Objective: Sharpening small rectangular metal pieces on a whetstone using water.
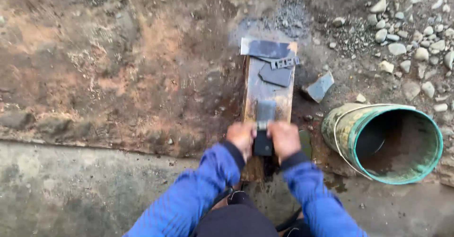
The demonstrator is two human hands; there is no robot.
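A wet wooden plank (279, 105) lies on the ground, running away from me. Both hands grip a dark flat block, seemingly a sharpening stone or blade (264, 123), pressed on the plank's near half. My left hand (241, 137) holds its left side and my right hand (284, 139) holds its right side. At the plank's far end lie a grey flat stone slab (265, 48), a smaller dark slab (275, 76) and a small metal toothed piece (284, 63). Blue sleeves cover both arms.
A green, mud-stained bucket (352, 130) lies tipped on its side at the right, its mouth facing me. A grey stone shard (320, 86) rests beside the plank. Pebbles (416, 34) are scattered at the top right. Brown earth lies to the left, with a concrete ledge (80, 189) below.
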